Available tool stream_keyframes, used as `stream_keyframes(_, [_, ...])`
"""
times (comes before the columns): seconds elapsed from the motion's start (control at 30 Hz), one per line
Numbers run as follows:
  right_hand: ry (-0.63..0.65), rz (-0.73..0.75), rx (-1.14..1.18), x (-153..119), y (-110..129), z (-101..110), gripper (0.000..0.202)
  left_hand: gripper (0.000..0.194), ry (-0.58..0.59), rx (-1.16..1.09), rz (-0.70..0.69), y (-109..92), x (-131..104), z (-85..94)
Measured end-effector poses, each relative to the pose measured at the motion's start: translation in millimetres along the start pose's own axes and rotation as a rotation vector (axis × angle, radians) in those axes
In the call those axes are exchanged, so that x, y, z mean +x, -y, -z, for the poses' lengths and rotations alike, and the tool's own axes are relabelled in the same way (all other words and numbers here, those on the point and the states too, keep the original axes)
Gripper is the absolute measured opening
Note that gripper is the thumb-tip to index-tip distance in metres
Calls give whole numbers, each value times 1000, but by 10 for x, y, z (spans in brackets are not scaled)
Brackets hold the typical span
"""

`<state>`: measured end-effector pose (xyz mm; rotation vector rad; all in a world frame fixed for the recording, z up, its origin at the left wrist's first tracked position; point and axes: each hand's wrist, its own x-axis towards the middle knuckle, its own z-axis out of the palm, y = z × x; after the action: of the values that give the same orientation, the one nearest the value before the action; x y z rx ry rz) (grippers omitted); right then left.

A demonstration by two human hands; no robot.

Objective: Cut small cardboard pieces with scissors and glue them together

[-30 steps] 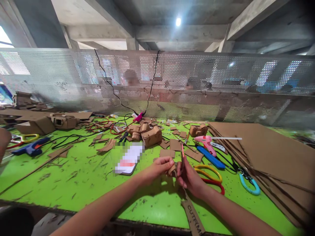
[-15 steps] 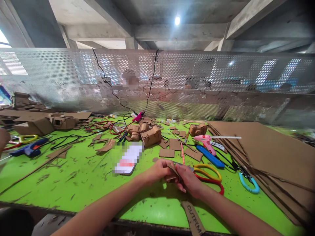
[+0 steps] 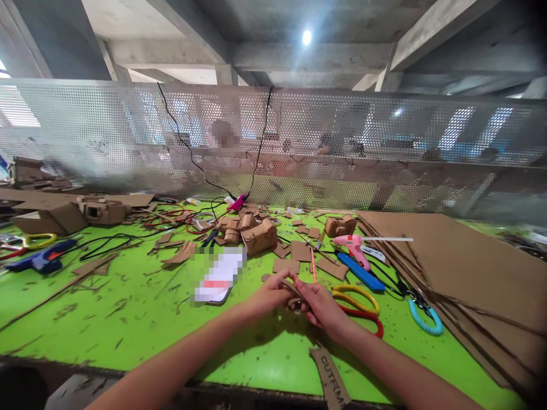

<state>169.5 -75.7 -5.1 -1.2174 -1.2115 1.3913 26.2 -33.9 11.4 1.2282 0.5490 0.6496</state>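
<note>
Between my hands is a small cardboard piece (image 3: 296, 303), mostly covered by fingers. My left hand (image 3: 277, 289) pinches it from the left, thumb and forefinger at its top edge. My right hand (image 3: 319, 303) grips its right side with bent fingers. Scissors with yellow and red handles (image 3: 359, 304) lie just right of my right hand, their blades partly hidden behind it. A printed cardboard strip (image 3: 330, 378) rests below my hands at the table's front edge. Behind my hands lie flat cardboard pieces (image 3: 286, 266) and a red-and-white striped stick (image 3: 313, 265).
On the green table (image 3: 149, 319) are a phone (image 3: 221, 276), cardboard camera shapes (image 3: 259, 236), a pink glue gun (image 3: 355, 249), a blue cutter (image 3: 361, 273) and a turquoise coil (image 3: 425, 322). Cardboard sheets (image 3: 470, 273) lie right, a blue glue gun (image 3: 41, 256) left. A perforated screen (image 3: 192, 136) stands behind.
The view has shifted slightly. My fingers have changed their hold on the cardboard piece, which now sits at a flatter angle. At the far left edge, a hand seen earlier is out of view.
</note>
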Motion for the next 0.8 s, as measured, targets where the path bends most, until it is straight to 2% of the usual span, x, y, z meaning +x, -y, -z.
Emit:
stream_keyframes(0.07, [-7,7,-11,22,0,21,64,17,-38,-16,28,18,3,-14])
stream_keyframes(0.17, [9,31,-40,42,18,77,64,19,-56,-171,59,54,14,-17])
stream_keyframes(0.27, [41,46,-82,38,49,130,62,24,6,-292,88,59,4,13])
stream_keyframes(0.4, [65,8,-149,27,73,140,69,31,87,-316,65,53,-20,27])
stream_keyframes(0.47, [75,24,-171,25,69,128,70,35,83,-296,55,73,-8,7])
stream_keyframes(0.57, [17,152,-198,9,72,121,64,29,-46,-242,45,112,40,-12])
stream_keyframes(0.67, [-118,349,-333,-34,115,133,43,23,-177,-187,-11,103,84,18])
stream_keyframes(0.73, [-174,432,-466,-65,151,143,31,21,-196,-153,-39,66,94,52])
stream_keyframes(0.8, [-206,488,-537,-83,173,150,31,20,-186,-143,-43,25,92,75])
